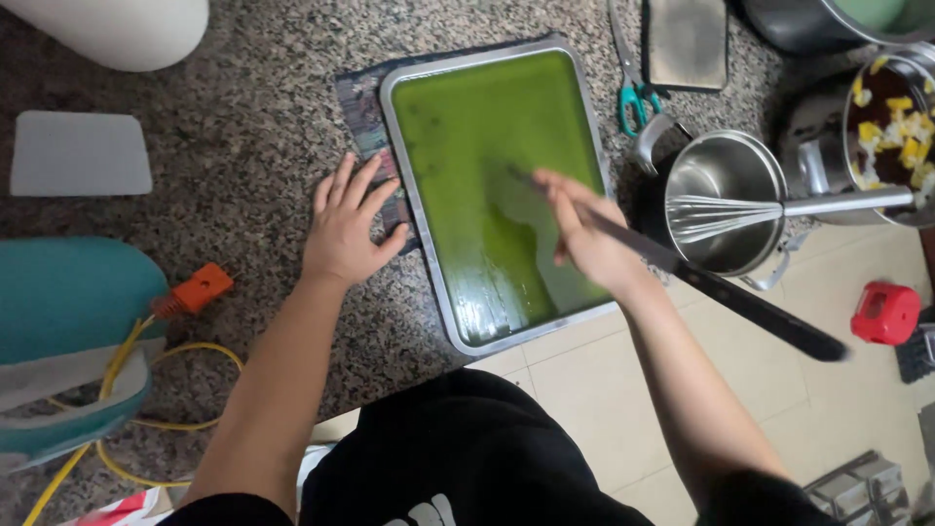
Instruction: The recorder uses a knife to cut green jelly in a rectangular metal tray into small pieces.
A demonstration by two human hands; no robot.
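Note:
A rectangular metal tray filled with a smooth green layer lies on a speckled granite counter. My left hand rests flat, fingers spread, on a dark cloth at the tray's left rim. My right hand hovers over the tray's right half and grips a long dark spatula. Its black handle sticks out toward the lower right, and its blade tip reaches into the green layer.
A steel pot with a whisk stands right of the tray. Green-handled scissors, a grey block, a bowl of yellow pieces, a white scraper, an orange plug with yellow cable and a red object lie around.

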